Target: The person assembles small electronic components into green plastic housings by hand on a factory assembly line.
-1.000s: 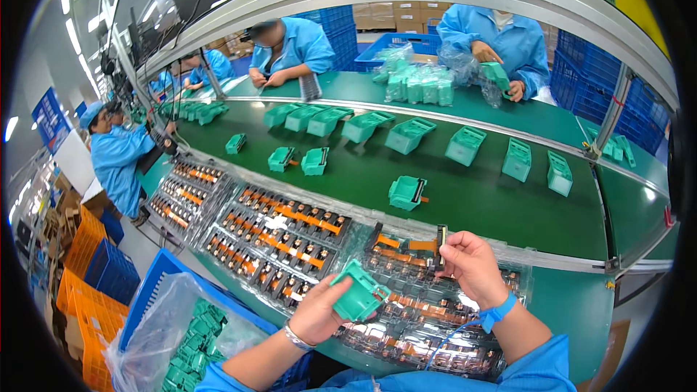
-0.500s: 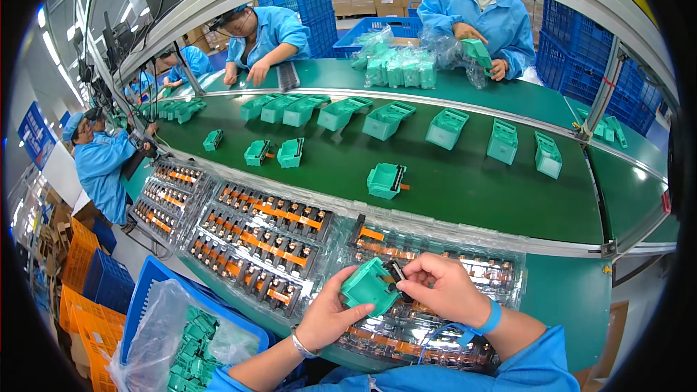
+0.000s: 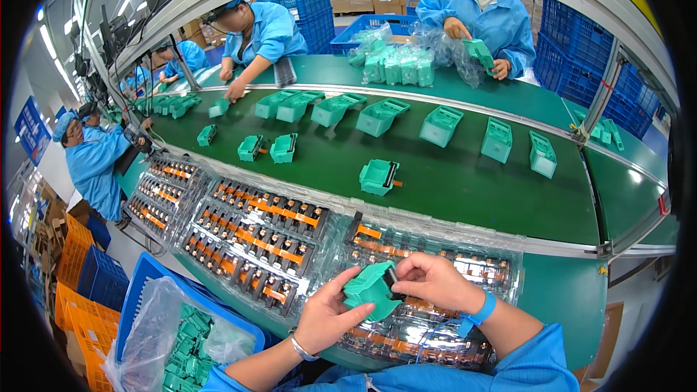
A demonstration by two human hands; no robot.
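Observation:
My left hand point(image 3: 324, 321) holds a green plastic housing point(image 3: 367, 292) from its left side, thumb along the lower edge and fingers behind. A small black part point(image 3: 393, 283) sits against the housing's right edge, with the fingers and thumb of my right hand point(image 3: 434, 284) closed on it. Whether the part is seated in the housing cannot be made out. Beneath both hands lies a clear plastic tray point(image 3: 514, 276) with black parts joined to orange strips. A blue band circles my right wrist; a metal bracelet is on the left.
Beyond the trays runs a dark green conveyor belt point(image 3: 472, 189) bearing several green housings point(image 3: 377, 176). More filled trays point(image 3: 250, 247) lie left. A blue crate point(image 3: 138, 297) of green parts stands lower left. Co-workers point(image 3: 475, 22) stand across the belt; a metal frame point(image 3: 624, 116) rises at right.
The housing in my left hand has turned, showing more of its outer side, and my right hand has pressed closer. Belt housings appear slightly further left. A co-worker's hand now reaches a housing.

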